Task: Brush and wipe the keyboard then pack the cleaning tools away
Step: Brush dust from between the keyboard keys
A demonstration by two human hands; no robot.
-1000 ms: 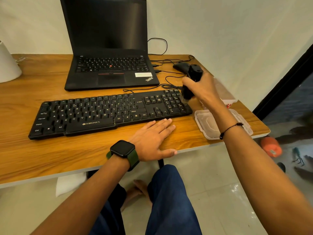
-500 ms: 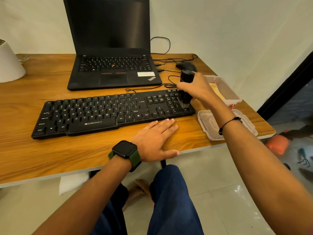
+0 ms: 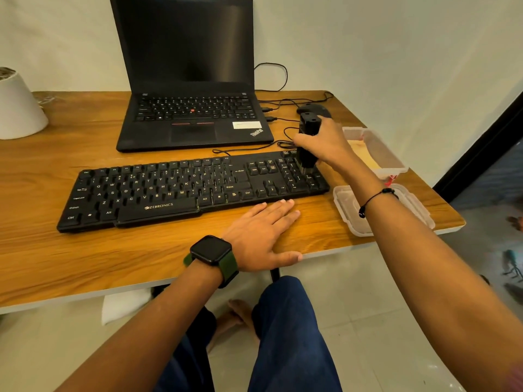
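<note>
While gripped upright in the right hand [image 3: 325, 145], black brush [image 3: 308, 137] planted bristles-down on the number-pad keys at the right end of the black keyboard [image 3: 192, 190]. Fingers and thumb wrapped round the brush's thick handle, with only its flat top and lower end showing. Keyboard lying lengthwise across the wooden desk [image 3: 85, 261], slightly angled, its right end farther from the desk's front edge than its left.

Just in front of the keyboard's right half, left hand [image 3: 260, 236] resting flat on the desk, fingers straight and together, holding nothing, fingertips near the keyboard's front edge, thumb along the desk's front edge. On that wrist, a dark watch [image 3: 210, 250] with a green strap; on the right wrist, a thin black cord bracelet [image 3: 376, 199].

Right of the keyboard, a clear plastic lid [image 3: 348, 205] lying flat, partly hidden under the right forearm. Behind it, a clear plastic box [image 3: 379, 151] with something pale yellow inside.

Behind the keyboard, an open black laptop [image 3: 192, 80], screen dark. Right of the laptop, a black mouse [image 3: 314, 108] among black cables [image 3: 271, 77]. At the far left edge, a white cone-shaped object [image 3: 19, 108].
</note>
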